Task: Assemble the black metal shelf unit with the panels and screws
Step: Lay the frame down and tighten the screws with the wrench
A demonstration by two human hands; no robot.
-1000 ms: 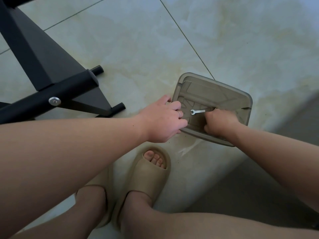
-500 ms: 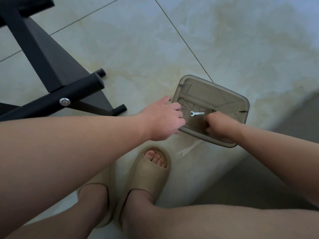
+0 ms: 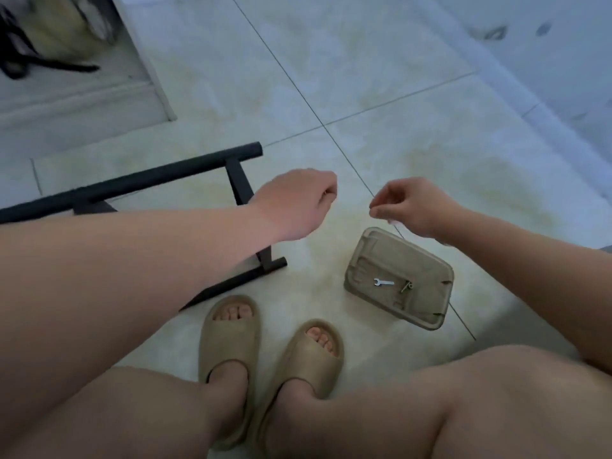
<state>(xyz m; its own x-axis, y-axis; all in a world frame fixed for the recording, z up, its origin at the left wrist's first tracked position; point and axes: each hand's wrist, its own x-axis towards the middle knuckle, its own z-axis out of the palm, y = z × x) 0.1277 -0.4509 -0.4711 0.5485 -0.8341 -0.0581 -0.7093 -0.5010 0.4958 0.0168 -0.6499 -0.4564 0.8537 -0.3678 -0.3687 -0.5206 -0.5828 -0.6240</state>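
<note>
Tile floor [image 3: 364, 77] — black frame [image 3: 149, 178] beneath left hand [image 3: 294, 203]

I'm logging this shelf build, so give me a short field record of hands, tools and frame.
left hand: in the air, fingers curled; contents hidden
right hand: in the air near the tray, fingertips pinched; what they pinch, cannot tell
tray: on the floor, right of the frame
wrench: lying flat in tray
frame: black, on the floor at left
</note>
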